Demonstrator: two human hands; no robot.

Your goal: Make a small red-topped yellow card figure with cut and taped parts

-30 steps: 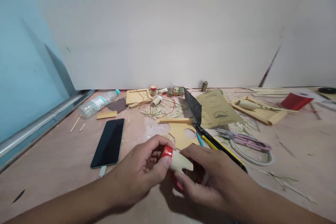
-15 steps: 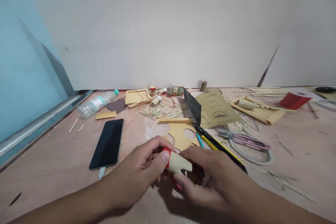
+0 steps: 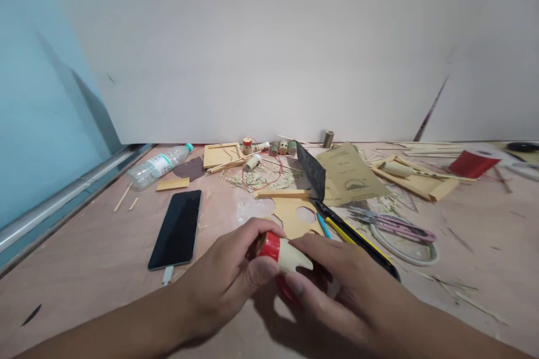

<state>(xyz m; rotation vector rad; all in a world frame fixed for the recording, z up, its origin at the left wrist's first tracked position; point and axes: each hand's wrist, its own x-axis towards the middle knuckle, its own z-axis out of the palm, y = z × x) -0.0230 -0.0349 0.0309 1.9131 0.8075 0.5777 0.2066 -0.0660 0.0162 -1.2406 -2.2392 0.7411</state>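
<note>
tube (image 3: 293,256): held over the near middle of the table (image 3: 96,269), between both hands; pale, with a red band (image 3: 269,245) at its left end
left hand (image 3: 231,263): thumb and fingers pinching the banded end
right hand (image 3: 345,275): thumb and forefinger pinching the notched right end
phone (image 3: 176,230): lying flat, left of the left hand
knife (image 3: 362,244): just beyond the right hand
bottle (image 3: 160,166): on its side, far left

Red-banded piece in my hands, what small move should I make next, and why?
Perhaps run your left thumb along the glossy red band: your left hand holds that end, while your right hand holds the notched, pale end.
</note>
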